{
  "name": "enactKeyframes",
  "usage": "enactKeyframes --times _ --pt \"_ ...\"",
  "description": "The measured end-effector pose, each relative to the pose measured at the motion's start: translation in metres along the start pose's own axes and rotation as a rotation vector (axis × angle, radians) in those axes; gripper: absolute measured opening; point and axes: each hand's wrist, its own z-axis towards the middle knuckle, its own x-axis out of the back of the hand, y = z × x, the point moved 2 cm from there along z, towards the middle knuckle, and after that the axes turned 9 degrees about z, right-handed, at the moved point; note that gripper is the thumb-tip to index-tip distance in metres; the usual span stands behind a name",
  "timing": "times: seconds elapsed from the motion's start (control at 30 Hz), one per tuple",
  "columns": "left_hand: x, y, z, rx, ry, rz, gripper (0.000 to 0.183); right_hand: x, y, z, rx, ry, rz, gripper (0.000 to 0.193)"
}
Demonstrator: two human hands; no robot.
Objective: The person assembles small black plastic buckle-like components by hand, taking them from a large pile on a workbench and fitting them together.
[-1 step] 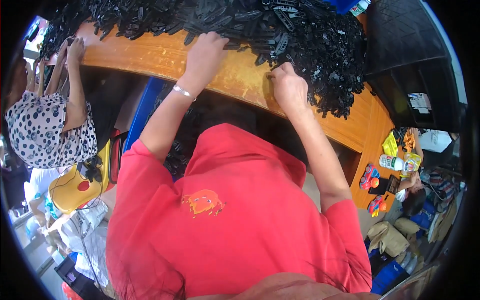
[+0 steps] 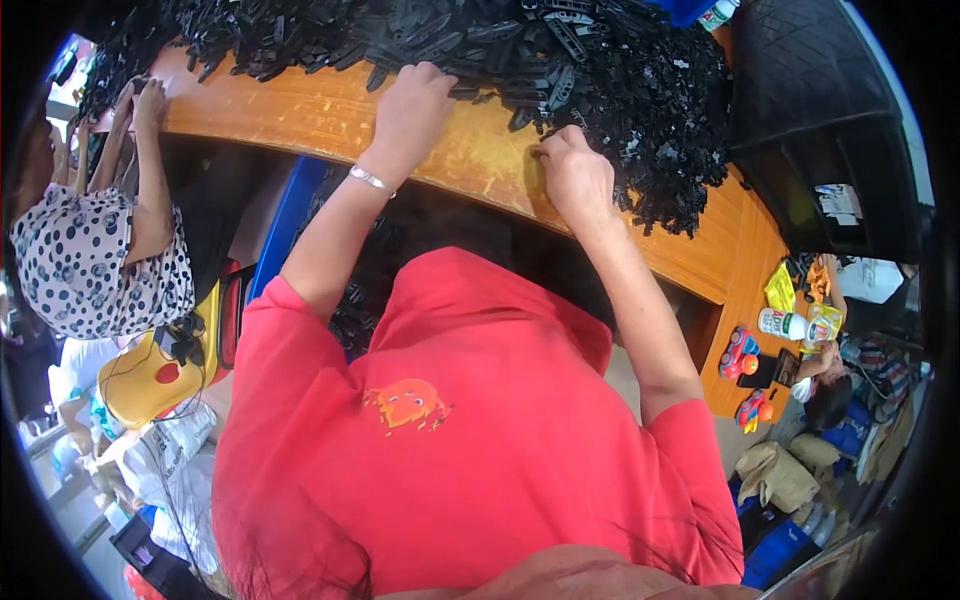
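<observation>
A large heap of black plastic parts (image 2: 520, 45) covers the far side of the orange wooden table (image 2: 490, 150). My left hand (image 2: 418, 105) reaches to the heap's near edge, its fingers bent down among long, boat-shaped black pieces; its fingertips are hidden, so whatever they grip does not show. To the right and a little nearer, my right hand (image 2: 578, 180) is closed in a pinch beside smaller black parts (image 2: 665, 130). Something small and dark shows at its thumb tip, too small to name. A silver bracelet (image 2: 371, 181) circles my left wrist.
At the left a person in a spotted top (image 2: 100, 255) works at the same table. A yellow chair (image 2: 165, 365) stands behind them. Black crates (image 2: 830, 140) rise at the right. Toy cars (image 2: 740, 353) and a white bottle (image 2: 782, 323) sit on the table's right part.
</observation>
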Motion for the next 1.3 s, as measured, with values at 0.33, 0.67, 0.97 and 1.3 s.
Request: enactKeyframes --times 0.33,0.67,0.97,1.3 --pt "-0.003 0.01 -0.022 0.044 -0.067 -0.065 0.021 0.005 -0.022 -0.003 0.147 0.178 0.375 0.013" --pt "0.008 0.008 -0.037 0.075 0.001 -0.159 0.027 -0.001 -0.046 -0.004 0.154 0.106 0.559 0.018" --pt "0.026 0.03 -0.036 0.244 -0.192 -0.72 0.028 0.01 -0.063 0.006 0.264 0.218 0.642 0.018" --pt "0.033 0.044 -0.038 0.344 -0.35 -1.085 0.029 0.02 -0.062 0.0 0.371 0.246 0.584 0.02"
